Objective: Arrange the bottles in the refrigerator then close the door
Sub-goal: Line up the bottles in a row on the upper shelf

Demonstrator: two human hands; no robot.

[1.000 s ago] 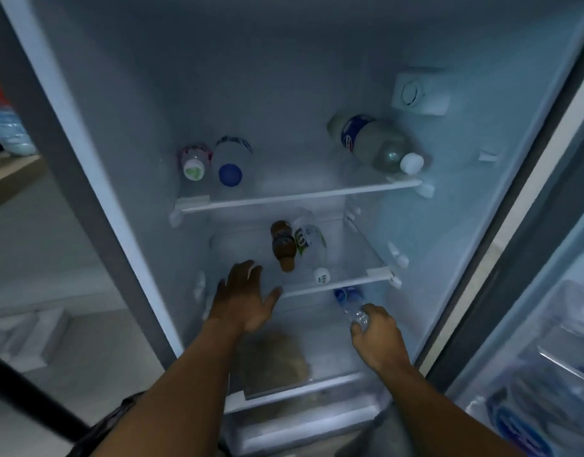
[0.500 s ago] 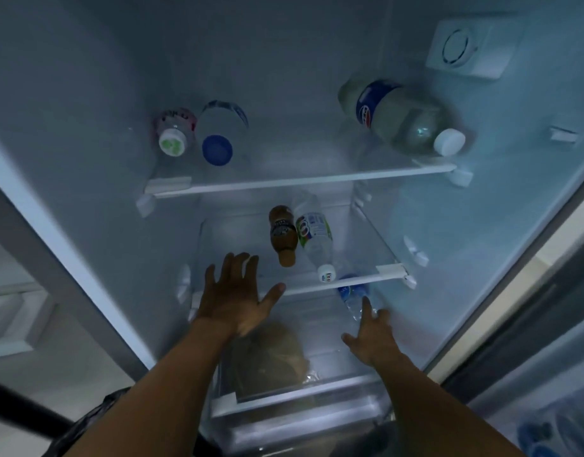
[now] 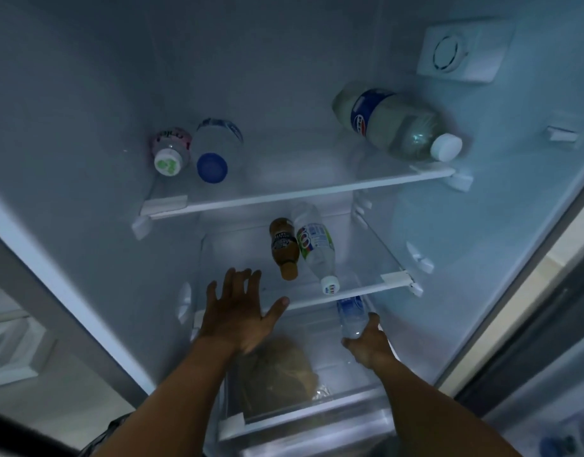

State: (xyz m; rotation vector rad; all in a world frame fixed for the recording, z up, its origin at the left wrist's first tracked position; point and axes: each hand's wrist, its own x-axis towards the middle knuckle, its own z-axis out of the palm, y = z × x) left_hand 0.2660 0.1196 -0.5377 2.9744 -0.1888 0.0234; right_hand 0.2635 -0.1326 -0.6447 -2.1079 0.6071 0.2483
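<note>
A small water bottle (image 3: 351, 316) is gripped at its base by the right hand (image 3: 366, 346) beneath the middle shelf (image 3: 396, 278), presumably for placement. The left hand (image 3: 241, 316) is spread open, empty, near the shelf edge, probably bracing.

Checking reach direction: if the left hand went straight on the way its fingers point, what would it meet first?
Probably the brown bottle lying on the middle shelf; the open left hand points just left of it, though depth is unclear.
</note>
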